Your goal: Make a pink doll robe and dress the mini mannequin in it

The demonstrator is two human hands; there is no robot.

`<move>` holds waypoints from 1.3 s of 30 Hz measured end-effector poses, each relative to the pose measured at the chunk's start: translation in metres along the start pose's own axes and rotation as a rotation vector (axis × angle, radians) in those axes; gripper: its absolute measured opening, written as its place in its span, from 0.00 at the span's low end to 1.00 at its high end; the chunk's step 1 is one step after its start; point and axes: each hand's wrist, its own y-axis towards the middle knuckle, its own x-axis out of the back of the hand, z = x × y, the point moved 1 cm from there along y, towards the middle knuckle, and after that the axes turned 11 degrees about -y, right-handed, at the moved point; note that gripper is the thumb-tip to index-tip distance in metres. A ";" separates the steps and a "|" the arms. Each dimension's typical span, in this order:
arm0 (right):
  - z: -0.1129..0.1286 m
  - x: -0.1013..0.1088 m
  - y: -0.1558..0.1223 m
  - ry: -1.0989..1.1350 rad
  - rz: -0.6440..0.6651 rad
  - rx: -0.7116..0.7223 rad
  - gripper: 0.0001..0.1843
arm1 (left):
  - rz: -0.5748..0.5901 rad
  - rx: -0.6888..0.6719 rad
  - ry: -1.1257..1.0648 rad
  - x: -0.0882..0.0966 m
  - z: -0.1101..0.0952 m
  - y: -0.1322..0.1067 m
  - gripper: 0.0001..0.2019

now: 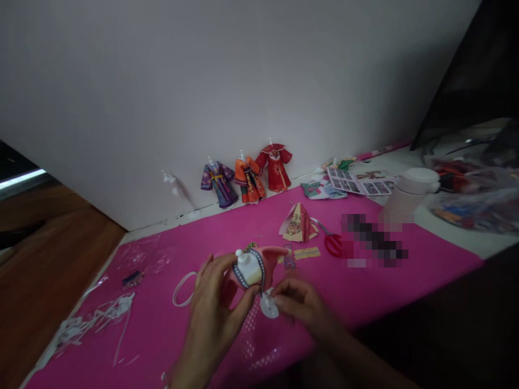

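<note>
Your left hand grips the small pink paper robe on its white stand above the desk; your right hand pinches a white disc just beneath it. Red scissors lie beyond, three paper robes against the wall.

No text, label, brand or number can be read anywhere in this view. The printed sheet near the table's far right edge carries rows of small pictures, but any writing on it is too small and blurred to make out. The folded patterned paper in the middle of the table shows ornament only, no legible characters. The yellow strip beside it may bear marks, yet they cannot be told. One patch on the table is pixelated.
</note>
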 end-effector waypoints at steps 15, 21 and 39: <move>0.005 -0.015 0.018 0.131 0.011 -0.115 0.20 | -0.007 0.029 -0.002 -0.001 0.006 -0.001 0.20; 0.009 -0.009 0.020 0.077 -0.026 -0.093 0.19 | 0.004 0.050 -0.014 -0.002 0.006 -0.001 0.21; 0.011 -0.011 0.022 0.053 -0.024 -0.071 0.17 | 0.038 0.057 -0.063 -0.004 0.001 0.002 0.22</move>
